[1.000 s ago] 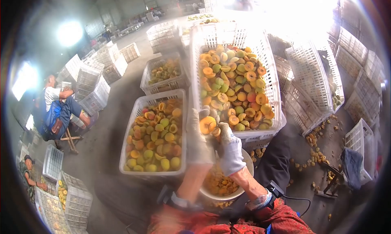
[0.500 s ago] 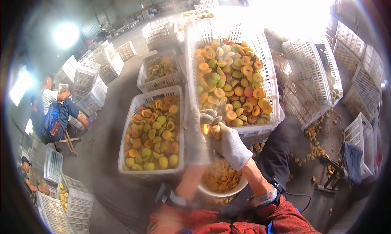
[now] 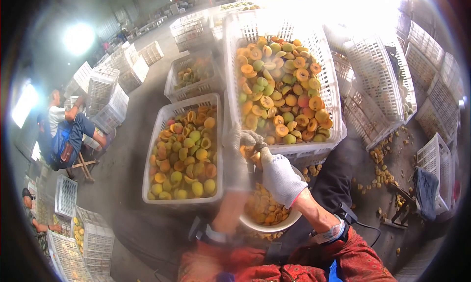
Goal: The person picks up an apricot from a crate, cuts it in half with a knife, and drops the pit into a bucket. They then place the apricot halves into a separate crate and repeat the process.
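Insp. note: work approx. mid-way, in my judgement. Done, as far as seen: crate at L point(image 3: 182, 201) well filled w/ apricot-like halves, several hollow, no stone visible; basin point(image 3: 267, 229) below hands holds a good qty of small orange-brown pcs, type unclear. Left to do: lge crate point(image 3: 294, 148) ahead holds a deep load of cut fruit, some w/ dark centres, poss. stones still in; share unprocessed can't be told. Grip: L hand point(image 3: 236, 159), gloved, blurred, fingers curled round one orange fruit pc point(image 3: 254, 157), partly hidden, just above basin, near edge of lge crate. R hand point(image 3: 282, 179), gloved, thumb & fingers bent in against same pc, opening small; whether pinching or only pressing, can't tell. Loose pcs point(image 3: 382, 169) on floor at R.
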### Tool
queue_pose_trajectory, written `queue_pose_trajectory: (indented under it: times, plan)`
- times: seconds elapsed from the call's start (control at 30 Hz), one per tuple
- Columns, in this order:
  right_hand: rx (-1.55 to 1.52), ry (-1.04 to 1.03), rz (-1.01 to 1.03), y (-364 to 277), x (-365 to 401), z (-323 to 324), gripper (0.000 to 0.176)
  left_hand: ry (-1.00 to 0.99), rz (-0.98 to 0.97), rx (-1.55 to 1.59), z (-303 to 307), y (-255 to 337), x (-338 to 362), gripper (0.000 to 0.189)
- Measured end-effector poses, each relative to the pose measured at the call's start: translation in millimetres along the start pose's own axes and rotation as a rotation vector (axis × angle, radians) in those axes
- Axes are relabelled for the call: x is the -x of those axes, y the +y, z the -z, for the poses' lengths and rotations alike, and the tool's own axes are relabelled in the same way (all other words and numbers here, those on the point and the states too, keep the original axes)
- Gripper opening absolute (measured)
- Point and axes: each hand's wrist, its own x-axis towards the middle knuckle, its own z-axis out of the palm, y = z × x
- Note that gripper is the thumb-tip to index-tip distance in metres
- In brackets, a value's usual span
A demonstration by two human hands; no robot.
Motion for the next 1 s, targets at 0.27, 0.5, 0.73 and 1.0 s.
queue_pose_trajectory:
  times: [0.27, 0.5, 0.73, 1.0]
  plan:
    - [0.183, -0.067, -0.017, 1, 2, 9, 0.034, 0.022, -0.004, -0.380, 9, -15, -11, 0.034]
    - [-0.252, -0.119, -0.095, 34, -3, -7, 0.022, 0.195, -0.037, -0.179, -8, -18, -4, 0.036]
    - [-0.441, -0.331, -0.131, 13, 18, 12, 0.016, -0.005, 0.031, -0.064, 8, -6, 9, 0.042]
    - [-0.159, -0.204, 0.015, 33, 33, 0, 0.011, -0.039, 0.013, -0.208, 22, -43, 6, 0.052]
